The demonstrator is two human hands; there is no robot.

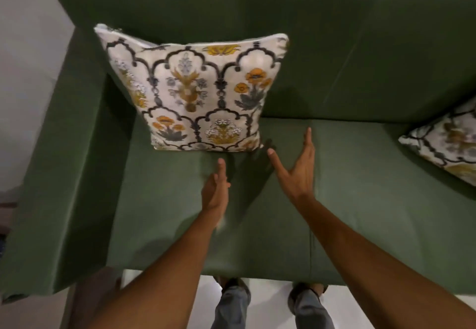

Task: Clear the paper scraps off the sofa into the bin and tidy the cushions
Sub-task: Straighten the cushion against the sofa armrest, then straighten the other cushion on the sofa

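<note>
At the near edge of the view, two feet stand on pale floor against the front of the green sofa [360, 200], both forearms reaching out over the seat.

Left hand [215, 192]: flat, fingers together and extended, edge-on to the camera, empty as far as I can tell. A small pale blur sits just under the left wrist; it could be a paper scrap, but it is too smeared to call.

Right hand [298, 171]: spread wide, thumb splayed toward the left, fingers pointing away toward the backrest. Holding nothing. It hovers above the seat; whether it touches the fabric I cannot tell.

Beyond the hands: patterned cushion [195, 91], upright, leaning against the backrest in the sofa's left corner beside the armrest. Its lower edge rests on the seat and runs left to right, its face toward the camera. Both hands are short of it and apart from it. The cushion lies ahead and slightly left of the left hand, and further left of the right hand. The left fingertips point at its lower edge near the right half; the right thumb tip is just beside its lower right corner. Neither hand is clearly closer.

Far right: second cushion [443, 145], lying tilted on the seat, partly cut off by the frame, well apart from both hands.

No clear paper scraps on the visible seat; no bin in view.

Judgement: the corner cushion looks placed. The second cushion appears to need righting, and the right hand is the nearer one for that reach.
</note>
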